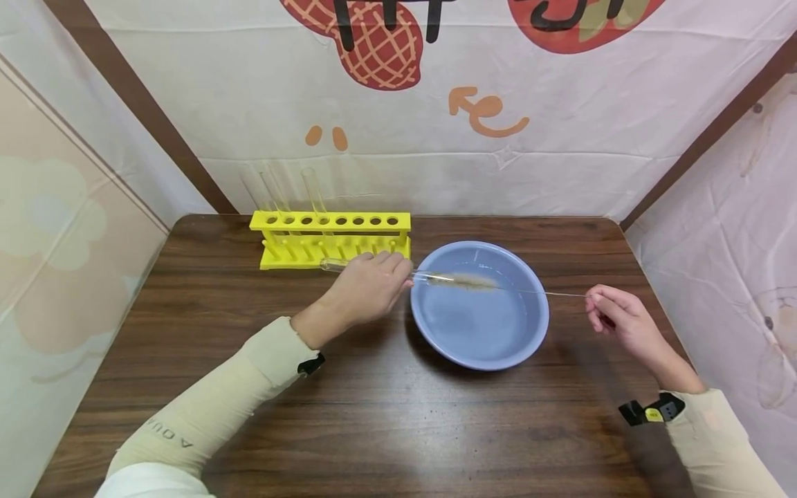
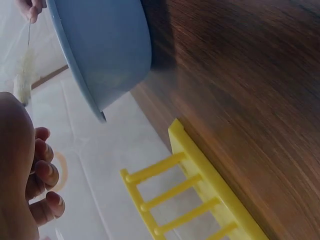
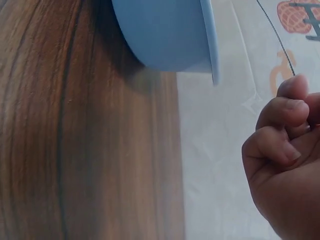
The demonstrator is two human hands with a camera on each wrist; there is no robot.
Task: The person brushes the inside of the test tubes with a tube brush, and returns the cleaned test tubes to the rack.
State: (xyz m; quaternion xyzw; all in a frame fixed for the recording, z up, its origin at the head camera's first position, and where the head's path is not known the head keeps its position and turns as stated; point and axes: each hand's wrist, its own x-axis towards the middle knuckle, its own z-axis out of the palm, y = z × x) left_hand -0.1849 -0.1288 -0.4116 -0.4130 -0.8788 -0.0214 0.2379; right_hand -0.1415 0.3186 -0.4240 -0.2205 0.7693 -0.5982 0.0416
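Note:
My left hand (image 1: pixel 372 285) grips a clear glass test tube (image 1: pixel 334 265), held nearly level, its mouth pointing right over the blue basin (image 1: pixel 540 325). A test tube brush (image 1: pixel 470 281) with pale bristles lies in line with the tube, its tip inside the mouth and the rest of the bristles outside. Its thin twisted wire handle (image 1: pixel 554 294) runs right, past the basin's rim, to my right hand (image 1: pixel 623 325), which pinches the end between thumb and fingers. In the left wrist view the bristles (image 2: pixel 23 80) show beyond the hand.
Behind my left hand stands a yellow test tube rack (image 1: pixel 330 221), with several clear test tubes (image 1: pixel 314 190) upright in its left holes. The basin holds water and sits right of the rack on the brown wooden table (image 1: pixel 405 429). A printed cloth (image 1: pixel 560 180) hangs along the back.

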